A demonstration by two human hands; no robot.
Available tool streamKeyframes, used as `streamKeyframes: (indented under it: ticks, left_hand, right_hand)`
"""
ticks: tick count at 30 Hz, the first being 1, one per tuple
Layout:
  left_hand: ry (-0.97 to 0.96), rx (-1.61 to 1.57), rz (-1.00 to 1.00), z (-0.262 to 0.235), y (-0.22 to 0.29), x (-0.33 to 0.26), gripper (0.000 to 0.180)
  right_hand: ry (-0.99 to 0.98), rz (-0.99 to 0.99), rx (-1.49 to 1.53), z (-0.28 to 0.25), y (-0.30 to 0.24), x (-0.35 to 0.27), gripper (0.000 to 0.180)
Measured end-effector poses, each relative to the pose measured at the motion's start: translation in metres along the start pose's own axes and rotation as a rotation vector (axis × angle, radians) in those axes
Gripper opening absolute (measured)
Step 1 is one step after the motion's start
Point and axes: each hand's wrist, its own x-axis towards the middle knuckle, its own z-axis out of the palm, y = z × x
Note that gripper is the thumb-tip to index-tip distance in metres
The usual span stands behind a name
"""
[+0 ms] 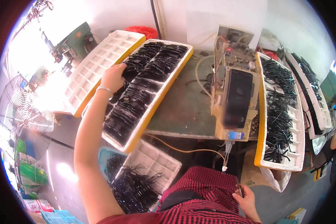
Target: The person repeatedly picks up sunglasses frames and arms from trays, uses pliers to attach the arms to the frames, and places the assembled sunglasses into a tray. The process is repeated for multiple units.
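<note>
The left hand (114, 77) reaches out to a white tray (147, 89) full of black parts (138, 93) at the left edge of the desk (183, 108). Its fingers are bent down on the parts, but I cannot tell if they grip one. The right hand (246, 199) rests low by the red shirt (205, 194), fingers closed on a thin dark tool (239, 188). A machine (235, 97) stands on the desk.

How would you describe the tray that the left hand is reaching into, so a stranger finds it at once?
Start at the beige machine on the green table. To its left lie two white foam trays with yellow sides. The left hand rests on the nearer tray, full of black parts; its neighbour is empty.
</note>
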Motion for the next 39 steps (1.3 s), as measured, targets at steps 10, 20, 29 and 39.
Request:
streamKeyframes:
  ticks: [10, 20, 29, 39]
  left_hand:
    - [0.080, -0.012, 0.226, 0.065, -0.005, 0.095, 0.027]
    - [0.000, -0.051, 0.504, 0.062, -0.002, 0.064, 0.048]
    - [0.010, -0.107, 0.340, 0.017, -0.032, -0.040, 0.051]
    - [0.061, -0.099, 0.273, -0.009, -0.025, -0.153, 0.052]
  right_hand:
    - [0.031, 0.044, -0.244, 0.017, -0.008, -0.009, 0.020]
    - [0.091, 0.183, -0.172, 0.026, -0.035, 0.018, 0.025]
    - [0.139, 0.223, -0.190, 0.019, 0.025, 0.029, 0.019]
    - [0.128, 0.067, -0.041, 0.031, 0.018, 0.021, 0.038]
